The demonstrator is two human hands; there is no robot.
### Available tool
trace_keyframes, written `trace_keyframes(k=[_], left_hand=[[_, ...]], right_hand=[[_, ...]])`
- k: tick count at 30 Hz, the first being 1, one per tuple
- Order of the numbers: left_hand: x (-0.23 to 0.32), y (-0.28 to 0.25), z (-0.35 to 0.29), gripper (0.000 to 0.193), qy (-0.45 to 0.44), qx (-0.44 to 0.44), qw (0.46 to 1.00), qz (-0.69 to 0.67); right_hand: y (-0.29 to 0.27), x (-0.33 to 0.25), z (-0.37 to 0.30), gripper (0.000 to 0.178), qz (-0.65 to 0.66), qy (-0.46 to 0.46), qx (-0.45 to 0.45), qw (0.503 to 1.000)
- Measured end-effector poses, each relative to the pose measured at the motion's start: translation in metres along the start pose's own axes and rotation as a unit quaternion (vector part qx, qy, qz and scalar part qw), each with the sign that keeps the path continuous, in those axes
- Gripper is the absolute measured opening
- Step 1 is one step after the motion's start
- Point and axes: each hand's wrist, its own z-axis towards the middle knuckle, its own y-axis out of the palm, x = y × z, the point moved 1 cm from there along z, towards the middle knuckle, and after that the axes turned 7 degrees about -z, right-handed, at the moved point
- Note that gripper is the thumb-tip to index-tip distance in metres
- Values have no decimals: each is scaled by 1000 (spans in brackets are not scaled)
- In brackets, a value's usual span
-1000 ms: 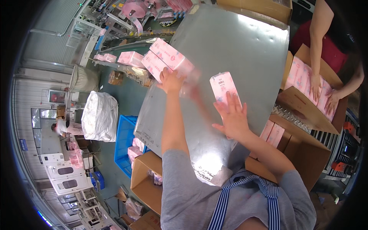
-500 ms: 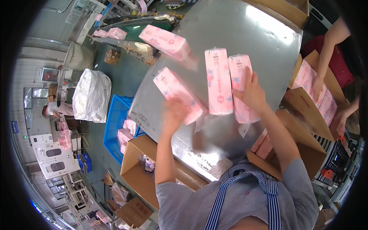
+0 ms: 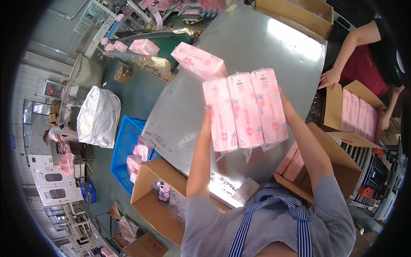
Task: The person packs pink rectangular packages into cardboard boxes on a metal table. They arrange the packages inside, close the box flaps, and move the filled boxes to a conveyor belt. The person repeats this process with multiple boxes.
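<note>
Three long pink tissue packs (image 3: 245,109) are squeezed together side by side between my hands, over the metal table (image 3: 171,115). My left hand (image 3: 208,119) presses the outer side of the left pack, most of its fingers hidden. On the opposite side, my right hand (image 3: 286,106) grips the right pack, its fingers also partly hidden. The packs' near ends are tilted toward me, with loose film hanging below them. Just beyond, another pink tissue pack (image 3: 199,60) lies at an angle at the table's left edge, close to the held row.
An open carton (image 3: 349,171) holding pink packs stands at my right. Beyond it, a co-worker's hand (image 3: 329,79) is by another packed carton (image 3: 334,107). At left are a blue crate (image 3: 122,158) and a carton (image 3: 145,188). More packs (image 3: 144,47) sit on the conveyor.
My left hand has brought the slanted left pack against the other two, and both hands now clasp the row. Another pack has come onto the table edge. The co-worker's hand has left the packs.
</note>
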Motion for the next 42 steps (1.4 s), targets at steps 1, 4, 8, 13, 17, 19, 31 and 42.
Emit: trace_keyframes(k=[1, 4, 8, 13, 17, 19, 31, 42], left_hand=[[-5, -2, -10, 71, 12, 4, 1000, -22], [-12, 8, -47, 67, 66, 10, 996, -53], [-33, 23, -100, 59, 103, -63, 991, 51], [-77, 55, -125, 57, -7, -137, 987, 84], [-120, 107, -123, 56, -120, -196, 968, 103], [-158, 139, -121, 55, -172, -217, 956, 94], [-298, 260, -153, 48, -318, -95, 930, 159], [-225, 169, -229, 28, -40, 75, 995, 61]], right_hand=[[-3, 3, -12, 79, 4, 5, 9, 1000], [-10, 9, -61, 74, -8, -56, 12, 998], [-9, 8, -125, 72, -110, -271, 55, 955], [-51, 44, -176, 67, 62, -196, 21, 978], [-95, 50, -255, 59, 196, -174, 91, 961], [-131, 55, -305, 54, 240, -167, 152, 944], [-295, 154, -396, 62, -485, -106, 484, 721], [-317, 188, -249, 64, -511, 333, 323, 723]])
